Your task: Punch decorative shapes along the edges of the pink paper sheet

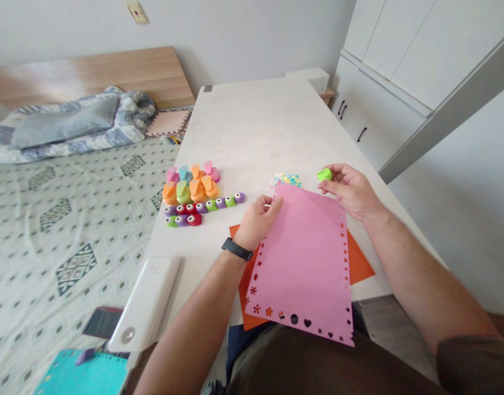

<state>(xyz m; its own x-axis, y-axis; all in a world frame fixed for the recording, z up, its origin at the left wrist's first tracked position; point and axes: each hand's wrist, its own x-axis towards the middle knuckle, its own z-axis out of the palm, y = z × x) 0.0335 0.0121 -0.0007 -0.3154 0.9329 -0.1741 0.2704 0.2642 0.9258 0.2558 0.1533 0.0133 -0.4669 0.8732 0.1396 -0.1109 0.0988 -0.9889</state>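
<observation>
My left hand [260, 219] pinches the left edge of a pink sheet of paper [305, 247] near its upper corner. Small shapes such as stars, hearts and flowers are cut out along the sheet's left, right and lower edges. Between the thumb and fingers of my right hand [352, 192] is a small green craft punch [324, 174], just beyond the sheet's upper right corner. An orange sheet [361, 263] lies beneath the pink one. A small heap of coloured paper cutouts [287, 179] sits just past the pink sheet's top edge.
Several large punches [197, 189] and rows of small punches [200, 207] stand on the left of the white table [264, 120]. A white device [147, 302] lies at the table's left edge. Beyond that edge are a bed [79, 203], a phone [102, 322] and a teal sheet [95, 376].
</observation>
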